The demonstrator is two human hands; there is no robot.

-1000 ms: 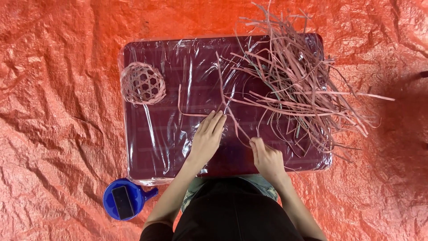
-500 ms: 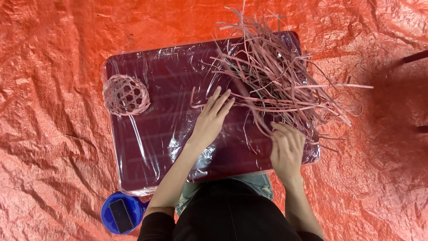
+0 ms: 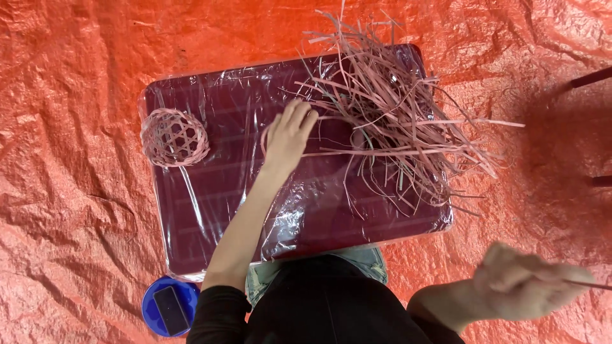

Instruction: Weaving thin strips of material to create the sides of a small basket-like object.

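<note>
My left hand (image 3: 288, 136) rests flat, fingers apart, on a dark red board (image 3: 217, 210) wrapped in clear plastic film, at the left edge of a loose pile of pink strips (image 3: 395, 114). A curled strip lies by its fingers. My right hand (image 3: 519, 290), blurred, is off the board at the lower right above the orange sheet, closed on a thin pink strip (image 3: 590, 285) that runs toward the right edge. A small woven pink ball (image 3: 174, 136) sits on the board's left side.
A crinkled orange tarp (image 3: 70, 127) covers the floor all around the board. A blue round container (image 3: 169, 307) with a dark phone on it sits at the lower left by my knee. Dark thin legs (image 3: 593, 78) show at the right edge.
My right hand has left the pile and swung down and right, off the board, drawing a strip with it. My left hand slid up toward the pile. The view shifted.
</note>
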